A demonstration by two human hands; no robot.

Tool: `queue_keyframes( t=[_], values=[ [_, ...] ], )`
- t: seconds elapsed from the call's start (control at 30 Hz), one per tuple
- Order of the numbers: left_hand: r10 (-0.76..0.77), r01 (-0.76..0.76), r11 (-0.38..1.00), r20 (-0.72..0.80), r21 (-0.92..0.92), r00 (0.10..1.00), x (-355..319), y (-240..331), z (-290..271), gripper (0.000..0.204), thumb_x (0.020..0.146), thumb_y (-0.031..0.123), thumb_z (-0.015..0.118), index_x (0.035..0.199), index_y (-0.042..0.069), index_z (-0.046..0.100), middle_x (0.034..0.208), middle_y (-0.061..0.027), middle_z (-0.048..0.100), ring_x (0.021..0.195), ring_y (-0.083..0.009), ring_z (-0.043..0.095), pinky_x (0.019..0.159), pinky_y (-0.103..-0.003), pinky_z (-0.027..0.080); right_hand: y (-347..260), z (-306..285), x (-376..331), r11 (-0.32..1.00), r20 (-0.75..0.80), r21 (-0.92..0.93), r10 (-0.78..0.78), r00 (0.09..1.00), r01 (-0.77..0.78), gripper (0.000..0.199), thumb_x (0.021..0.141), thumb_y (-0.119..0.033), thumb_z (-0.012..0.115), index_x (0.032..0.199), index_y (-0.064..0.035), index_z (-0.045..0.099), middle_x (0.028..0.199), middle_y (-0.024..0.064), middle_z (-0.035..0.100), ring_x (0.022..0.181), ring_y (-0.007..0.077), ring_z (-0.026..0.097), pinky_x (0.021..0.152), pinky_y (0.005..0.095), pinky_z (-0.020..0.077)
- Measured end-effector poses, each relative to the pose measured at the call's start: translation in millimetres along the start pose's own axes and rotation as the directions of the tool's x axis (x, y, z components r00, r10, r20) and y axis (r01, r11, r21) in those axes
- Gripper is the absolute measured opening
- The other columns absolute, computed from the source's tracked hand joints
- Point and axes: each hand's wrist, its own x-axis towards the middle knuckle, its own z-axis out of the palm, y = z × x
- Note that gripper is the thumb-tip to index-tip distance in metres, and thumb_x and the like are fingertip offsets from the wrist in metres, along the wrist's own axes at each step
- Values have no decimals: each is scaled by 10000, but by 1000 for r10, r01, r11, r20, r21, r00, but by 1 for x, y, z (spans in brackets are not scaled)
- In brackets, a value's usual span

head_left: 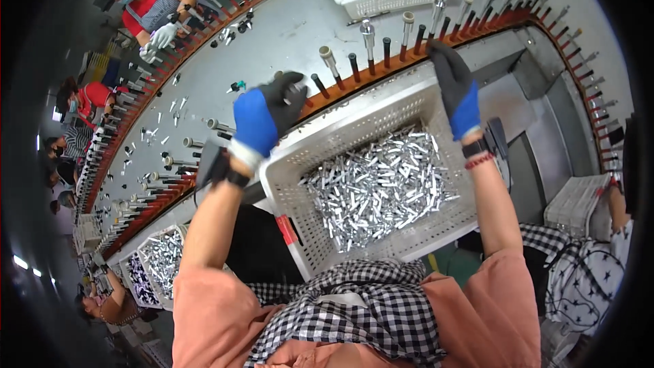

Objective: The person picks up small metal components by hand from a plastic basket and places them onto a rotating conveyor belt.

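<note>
My left hand (267, 112), in a blue and black glove, is at the row of upright pegs, left of the basket's far corner. Its fingers are curled and slightly blurred around a small shiny bit I cannot make out. My right hand (455, 88), gloved alike, reaches over the basket's far right corner. Its fingertips are pressed together beside the pegs, and what they pinch is hidden. Between my forearms sits a white perforated basket (276, 194) with a heap of small silvery metal parts (381, 187). Along the orange-brown rail (371, 83) stand black pegs (353, 68), some topped by metal sleeves (368, 37).
Beyond the rail lies a grey metal surface (286, 31) with scattered small parts (238, 27). Another white basket (395, 5) stands at the far side. Co-workers (153, 7) work along the left. More baskets (163, 259) of parts are at lower left. A person's arm (618, 208) shows at right.
</note>
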Motion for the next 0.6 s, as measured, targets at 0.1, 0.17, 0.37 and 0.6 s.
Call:
queue_keyframes(
  t=[0.1, 0.17, 0.37, 0.6],
  values=[
    [61, -25, 980, 178, -196, 982, -42, 45, -24, 276, 947, 283, 774, 1183, 139, 773, 832, -121, 769, 720, -171, 760, 646, -314, 565, -31, 76, 47, 953, 62, 302, -42, 997, 22, 407, 1105, -226, 554, 1421, 24, 613, 1313, 149, 713, 1224, 226, 671, 1100, 365, 492],
    [54, -9, 962, 158, -273, 986, -58, 38, -5, 310, 950, 283, 770, 1204, 104, 765, 811, -75, 741, 660, -86, 673, 609, -270, 522, -10, 113, 86, 966, 115, 224, -160, 980, 131, 406, 1107, -273, 484, 1390, -32, 647, 1318, 116, 706, 1170, 195, 666, 1046, 375, 513],
    [-395, 551, 585, 384, -596, 835, -93, -12, -47, 466, 917, 162, 774, 1354, 29, 680, 769, 19, 655, 593, -59, 571, 546, -246, 451, -99, 160, 29, 972, 470, -232, 149, 870, -42, 542, 994, -589, 620, 917, -94, 828, 717, 99, 718, 641, 167, 665, 645, 333, 522],
    [-410, 528, 570, 339, -629, 847, -107, -16, -53, 401, 919, 134, 775, 1311, 66, 718, 781, 33, 653, 637, -31, 553, 579, -235, 452, -34, 47, 52, 943, 284, -271, -114, 952, 194, 378, 1075, -223, 610, 1385, -12, 664, 1274, 114, 747, 1195, 160, 659, 1047, 316, 501]
  ],
)
